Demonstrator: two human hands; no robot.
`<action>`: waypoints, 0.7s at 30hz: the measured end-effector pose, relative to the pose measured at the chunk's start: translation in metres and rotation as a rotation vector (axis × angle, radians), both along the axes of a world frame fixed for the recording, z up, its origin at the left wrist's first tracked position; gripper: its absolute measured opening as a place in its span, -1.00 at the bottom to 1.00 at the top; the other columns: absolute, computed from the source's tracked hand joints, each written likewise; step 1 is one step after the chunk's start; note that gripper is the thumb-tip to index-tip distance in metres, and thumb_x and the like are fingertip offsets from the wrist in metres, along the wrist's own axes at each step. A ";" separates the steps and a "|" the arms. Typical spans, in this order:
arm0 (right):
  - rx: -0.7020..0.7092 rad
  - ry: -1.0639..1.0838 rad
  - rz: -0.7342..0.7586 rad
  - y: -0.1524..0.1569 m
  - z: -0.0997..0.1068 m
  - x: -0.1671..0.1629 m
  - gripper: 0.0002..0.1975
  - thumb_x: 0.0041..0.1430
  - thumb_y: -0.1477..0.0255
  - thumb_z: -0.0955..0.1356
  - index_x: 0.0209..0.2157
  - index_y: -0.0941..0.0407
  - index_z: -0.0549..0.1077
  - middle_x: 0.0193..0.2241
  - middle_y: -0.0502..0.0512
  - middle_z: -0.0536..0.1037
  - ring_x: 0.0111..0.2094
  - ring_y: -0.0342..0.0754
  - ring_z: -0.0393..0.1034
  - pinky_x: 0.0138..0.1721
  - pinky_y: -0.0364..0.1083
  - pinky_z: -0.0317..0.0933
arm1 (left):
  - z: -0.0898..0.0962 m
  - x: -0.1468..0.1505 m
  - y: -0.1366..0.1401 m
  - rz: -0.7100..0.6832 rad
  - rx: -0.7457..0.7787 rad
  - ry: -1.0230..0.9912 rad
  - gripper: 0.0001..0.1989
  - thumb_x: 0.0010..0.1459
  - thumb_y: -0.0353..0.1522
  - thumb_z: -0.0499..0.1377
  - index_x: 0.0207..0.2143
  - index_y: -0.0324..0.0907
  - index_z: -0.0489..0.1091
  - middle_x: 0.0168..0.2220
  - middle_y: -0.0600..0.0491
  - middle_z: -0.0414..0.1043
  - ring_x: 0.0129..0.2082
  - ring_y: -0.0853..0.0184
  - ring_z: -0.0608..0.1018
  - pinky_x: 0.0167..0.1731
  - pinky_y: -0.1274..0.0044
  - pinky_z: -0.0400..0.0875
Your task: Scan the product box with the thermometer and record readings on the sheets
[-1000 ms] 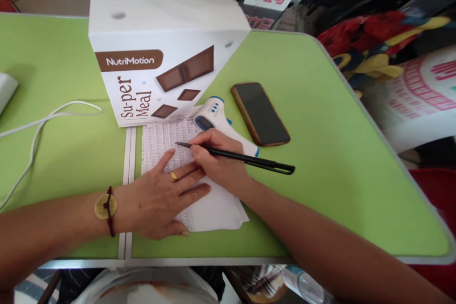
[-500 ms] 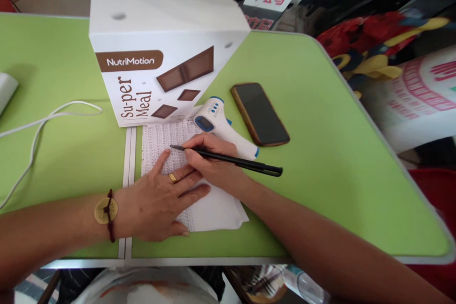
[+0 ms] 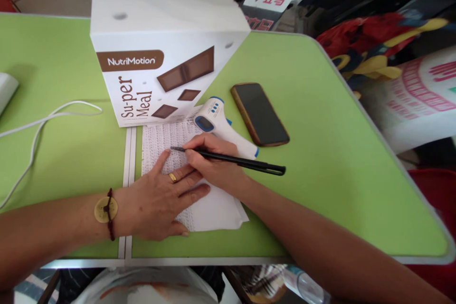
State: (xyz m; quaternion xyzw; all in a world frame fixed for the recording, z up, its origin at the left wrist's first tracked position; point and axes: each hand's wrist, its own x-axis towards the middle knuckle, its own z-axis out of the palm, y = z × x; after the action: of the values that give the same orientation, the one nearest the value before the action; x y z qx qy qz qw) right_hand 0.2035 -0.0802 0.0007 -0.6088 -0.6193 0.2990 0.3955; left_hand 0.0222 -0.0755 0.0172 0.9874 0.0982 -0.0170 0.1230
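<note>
— So, what are the hands doing on that sheet?

— Well, the left hand (image 3: 156, 202) lies flat and spread on the paper (image 3: 213, 209), palm down, fingers fanned toward its upper part. It grips nothing; by the look of it, it pins the sheet so it does not slide on the green desk (image 3: 320, 152). A ring shows on one finger, and a cord bracelet with a round coin sits at the wrist.

— And the right?

— The right hand (image 3: 213, 164) is closed around a black pen (image 3: 242, 162) in a writing grip, thumb and fingers pinched near the tip. The tip touches the paper in its upper half, just beside the left index finger. The pen's barrel slants out to the right, low over the desk.

— Where does the paper sit?

— Near the front edge of the desk, just right of the pale seam (image 3: 127, 161) that splits the top. Its far edge runs up against a white NutriMotion box (image 3: 160, 57), which stands upright behind it. The sheet is covered in dense rows of small marks; I cannot read them.

— Anything crowding the writing hand?

— A white and blue thermometer gun (image 3: 217, 121) lies with its head over the paper's far right corner, just behind the right hand's knuckles. A dark phone (image 3: 260, 113) lies face up beside it, apart from the paper. Off to the left, a white cable (image 3: 46, 121) loops across the desk, well clear of both hands.
</note>
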 end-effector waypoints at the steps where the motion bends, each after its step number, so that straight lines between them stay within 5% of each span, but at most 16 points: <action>1: -0.007 0.000 -0.011 0.000 0.000 0.000 -0.92 -0.01 0.42 0.28 -0.48 0.07 0.40 -0.59 -0.04 0.48 -0.55 -0.12 0.37 -0.50 -0.15 0.29 | 0.001 0.000 0.000 -0.002 0.000 -0.002 -0.20 0.21 0.00 0.22 0.32 -0.27 0.09 0.33 -0.16 0.08 0.36 -0.02 0.05 0.30 -0.07 -0.15; 21: 0.023 -0.005 -0.034 0.001 -0.001 0.001 -0.95 -0.05 0.43 0.28 -0.50 0.07 0.39 -0.60 -0.04 0.46 -0.56 -0.12 0.35 -0.53 -0.14 0.27 | 0.003 0.000 0.000 -0.010 -0.014 0.030 -0.20 0.24 -0.01 0.20 0.33 -0.27 0.07 0.35 -0.16 0.05 0.37 -0.02 0.00 0.28 -0.11 -0.15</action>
State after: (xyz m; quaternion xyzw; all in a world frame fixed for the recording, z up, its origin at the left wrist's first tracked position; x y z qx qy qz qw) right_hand 0.2048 -0.0793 -0.0001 -0.6153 -0.6133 0.2839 0.4059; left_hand 0.0227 -0.0754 0.0205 0.9866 0.0950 -0.0333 0.1283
